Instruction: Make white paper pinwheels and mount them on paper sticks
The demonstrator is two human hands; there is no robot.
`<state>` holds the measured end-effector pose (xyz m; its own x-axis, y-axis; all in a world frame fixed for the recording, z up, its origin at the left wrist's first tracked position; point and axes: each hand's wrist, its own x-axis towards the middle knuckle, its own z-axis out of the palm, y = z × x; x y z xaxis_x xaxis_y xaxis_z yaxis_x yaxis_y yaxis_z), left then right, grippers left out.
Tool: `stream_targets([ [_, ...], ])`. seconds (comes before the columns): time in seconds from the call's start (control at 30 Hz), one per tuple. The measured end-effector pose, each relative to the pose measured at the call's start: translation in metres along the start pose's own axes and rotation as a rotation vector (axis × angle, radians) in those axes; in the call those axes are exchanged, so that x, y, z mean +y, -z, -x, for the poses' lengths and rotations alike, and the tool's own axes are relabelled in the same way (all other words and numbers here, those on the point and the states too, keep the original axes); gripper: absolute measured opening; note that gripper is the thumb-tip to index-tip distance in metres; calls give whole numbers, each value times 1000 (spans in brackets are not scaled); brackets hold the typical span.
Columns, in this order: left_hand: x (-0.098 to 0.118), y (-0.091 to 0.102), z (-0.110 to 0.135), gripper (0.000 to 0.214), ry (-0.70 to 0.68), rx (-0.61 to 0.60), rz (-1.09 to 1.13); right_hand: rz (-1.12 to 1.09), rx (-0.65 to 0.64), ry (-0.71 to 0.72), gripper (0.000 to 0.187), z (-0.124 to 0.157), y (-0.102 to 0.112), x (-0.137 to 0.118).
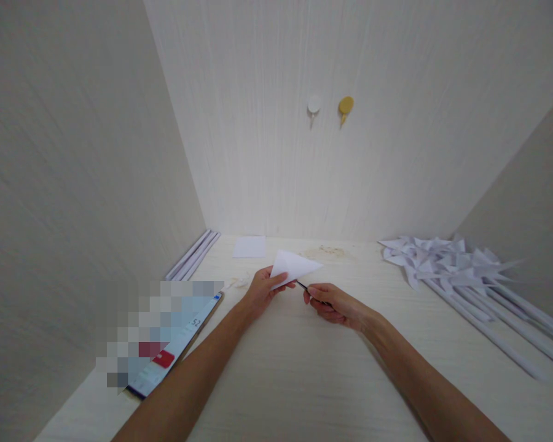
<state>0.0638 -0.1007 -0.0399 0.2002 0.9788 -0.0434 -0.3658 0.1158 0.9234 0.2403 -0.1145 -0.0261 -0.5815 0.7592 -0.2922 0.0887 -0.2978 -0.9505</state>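
Observation:
My left hand (pixel 263 290) is closed on a piece of white folded paper (pixel 295 265), thumb on top and fingers beneath. The paper is a triangle with its sharp corner pointing right. My right hand (pixel 332 302) is closed around a thin dark tool (pixel 303 285), whose narrow end meets the lower edge of the paper. Most of the tool is hidden in the fingers, so its exact kind cannot be made out. Both hands are over the pale table (pixel 286 380).
A square white sheet (pixel 249 247) lies near the back wall. Rolled paper sticks (pixel 194 256) rest at the left, behind a partly blurred phone (pixel 184 344). At the right is a pile of white paper pinwheels (pixel 435 261) on paper sticks (pixel 483 331). Two hooks (pixel 346 105) are on the wall.

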Motion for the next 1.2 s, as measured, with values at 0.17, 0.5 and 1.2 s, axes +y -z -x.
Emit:
stream_targets([
  [0.17,1,4,-5,21,-9,155,122,-6,-25,-8,29,1,-1,0],
  [0.5,-2,-2,-4,26,-111,235,100,-173,380,335,34,-15,-14,12],
  [1.2,-19,-20,0,30,-48,123,-26,5,667,419,21,-22,-21,24],
])
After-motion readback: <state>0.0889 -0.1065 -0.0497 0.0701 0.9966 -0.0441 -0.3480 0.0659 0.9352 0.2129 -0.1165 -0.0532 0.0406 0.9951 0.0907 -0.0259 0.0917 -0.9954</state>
